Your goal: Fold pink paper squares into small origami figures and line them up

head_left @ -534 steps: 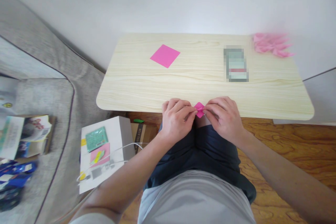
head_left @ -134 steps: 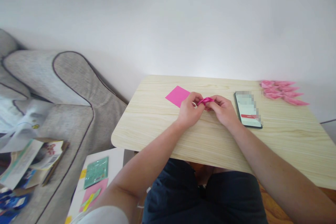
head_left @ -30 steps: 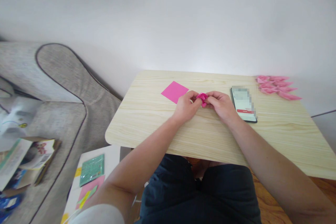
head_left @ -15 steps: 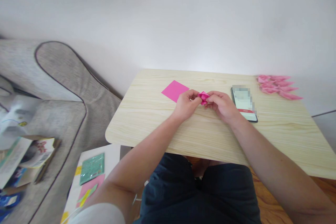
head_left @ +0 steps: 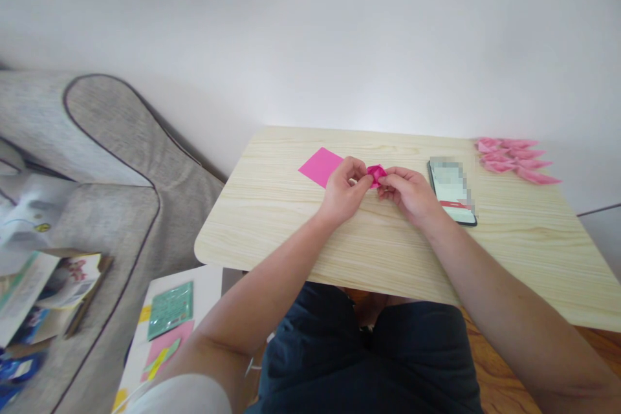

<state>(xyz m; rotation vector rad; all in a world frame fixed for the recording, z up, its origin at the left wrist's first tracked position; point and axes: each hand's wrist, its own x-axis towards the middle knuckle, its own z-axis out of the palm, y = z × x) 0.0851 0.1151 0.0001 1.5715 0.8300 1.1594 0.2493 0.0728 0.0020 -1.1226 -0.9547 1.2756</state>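
Between my two hands is a small folded pink paper flower [head_left: 377,174], held just above the table. My left hand [head_left: 345,191] pinches its left side with thumb and fingers. On the other side my right hand [head_left: 406,191] grips it between thumb and index finger, the other fingers curled beneath. Part of the flower is hidden by my fingertips. A flat square of pink paper [head_left: 317,167] lies on the table, its right corner covered by my left hand.
A phone [head_left: 453,191] lies on the pale wooden table [head_left: 272,207] to the right. Several folded pink paper pieces [head_left: 514,158] sit at the back right. A white surface with a green packet [head_left: 171,310] and a grey sofa [head_left: 111,207] are at the left.
The fingers of my left hand have lifted and bent more at the top of the flower. The flower has turned slightly between my hands.
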